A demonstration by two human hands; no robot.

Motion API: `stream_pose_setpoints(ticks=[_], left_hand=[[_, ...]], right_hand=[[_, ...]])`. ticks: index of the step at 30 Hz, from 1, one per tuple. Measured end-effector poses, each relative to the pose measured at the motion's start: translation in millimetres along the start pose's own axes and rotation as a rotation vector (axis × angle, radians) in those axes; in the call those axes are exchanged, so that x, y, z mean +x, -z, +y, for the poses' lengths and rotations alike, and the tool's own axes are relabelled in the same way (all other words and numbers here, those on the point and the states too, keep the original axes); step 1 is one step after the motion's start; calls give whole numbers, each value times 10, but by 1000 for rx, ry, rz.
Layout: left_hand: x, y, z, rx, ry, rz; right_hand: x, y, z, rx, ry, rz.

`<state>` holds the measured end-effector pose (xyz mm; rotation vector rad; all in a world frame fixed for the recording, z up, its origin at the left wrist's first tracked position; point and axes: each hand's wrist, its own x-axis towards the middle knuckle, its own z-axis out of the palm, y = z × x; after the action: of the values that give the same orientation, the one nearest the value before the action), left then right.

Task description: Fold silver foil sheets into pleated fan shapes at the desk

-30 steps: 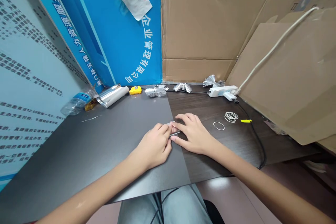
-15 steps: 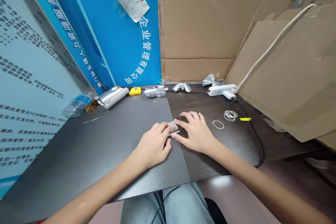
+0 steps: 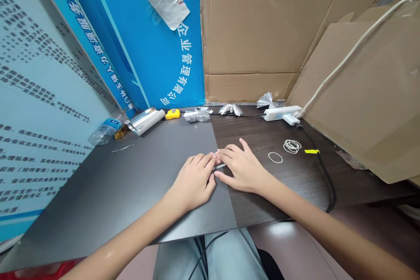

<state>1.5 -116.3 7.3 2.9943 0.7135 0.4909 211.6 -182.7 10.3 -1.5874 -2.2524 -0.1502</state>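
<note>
Over the seam of the table (image 3: 138,192), both of my hands meet at a small flat silvery piece (image 3: 220,166), which they mostly cover. My left hand (image 3: 195,181) is closed on it, its fingers pressed together and the thumb tucked underneath. From the other side comes my right hand (image 3: 244,166), its fingers spread and the thumb apart. The right fingertips touch the piece close to the left fingertips, and one right finger sticks up. What lies beneath the fingers is hidden.
Along the back stand a plastic bottle (image 3: 106,131), a silver foil roll (image 3: 147,121), a yellow tape measure (image 3: 172,114), bundles of silver strips (image 3: 197,115) and a white power strip (image 3: 282,113). White rubber bands (image 3: 292,146) and a black cable (image 3: 323,170) lie right.
My right hand's fingers have come left onto the silvery piece and meet the left fingertips, covering more of it. The left hand has barely moved; the whole view has shifted slightly.
</note>
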Motion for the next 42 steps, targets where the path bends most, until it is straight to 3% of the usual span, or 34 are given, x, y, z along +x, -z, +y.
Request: stream_pose_setpoints(ticks=[4, 10, 20, 29, 36, 42], left_hand=[[-50, -42, 76, 58, 66, 10], [-106, -106, 179, 114, 170, -64], [-314, 73, 138, 75, 291, -120], [-443, 143, 177, 25, 383, -103], [-583, 204, 117, 8, 369, -55], [-554, 354, 1, 38, 278, 3]], right_hand=[[12, -9, -5, -18, 15, 13], [24, -38, -31, -54, 9, 24], [25, -22, -59, -99, 23, -3], [42, -12, -59, -120, 33, -38], [42, -14, -59, -90, 28, -25], [39, -17, -64, -80, 39, -18]])
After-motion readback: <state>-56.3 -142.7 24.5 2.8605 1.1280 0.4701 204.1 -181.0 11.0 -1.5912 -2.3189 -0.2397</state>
